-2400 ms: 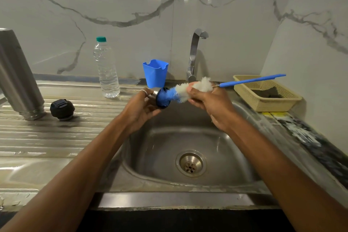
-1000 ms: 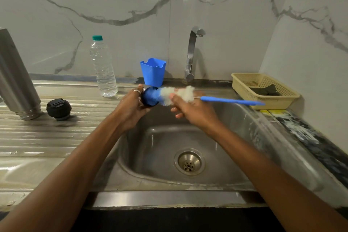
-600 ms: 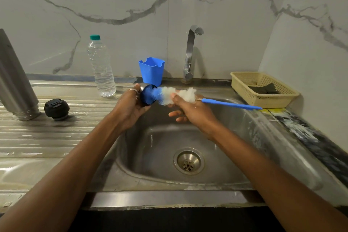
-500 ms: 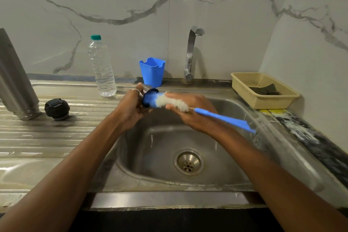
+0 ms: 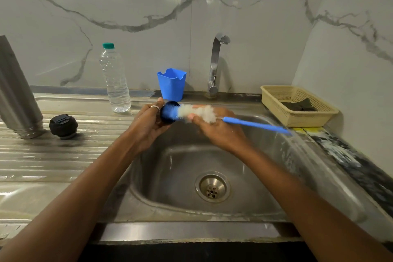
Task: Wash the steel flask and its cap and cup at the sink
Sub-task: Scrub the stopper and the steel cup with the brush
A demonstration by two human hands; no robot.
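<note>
- Fingers [image 5: 156,107] of the left hand [image 5: 148,128] curl round the cup [image 5: 169,112] and grip it on its side above the back-left edge of the sink [image 5: 170,176]. The cup's mouth is turned to the right, and a ring shows on one finger.
- Right hand [image 5: 221,134]: its fingers [image 5: 194,117] are closed round the brush [image 5: 198,112] at the white bristles. The blue handle [image 5: 255,124] sticks out to the right over the sink. This part is blurred.
- Blue bristles at the brush tip meet the cup's mouth; I cannot tell how deep they go.
- Flask [image 5: 17,95]: stands on the worktop [image 5: 63,155], far left of the sink, threaded end down, touched by neither hand.
- Cap [image 5: 63,126]: black, on the worktop left of the sink, just beside the flask.
- Tap [image 5: 214,66]: behind the sink.
- Blue holder [image 5: 171,84]: behind the sink at its left corner; a water bottle [image 5: 116,83] stands further left.
- Basket [image 5: 297,117]: right of the sink at the back, with a dark pad [image 5: 297,105] inside.
</note>
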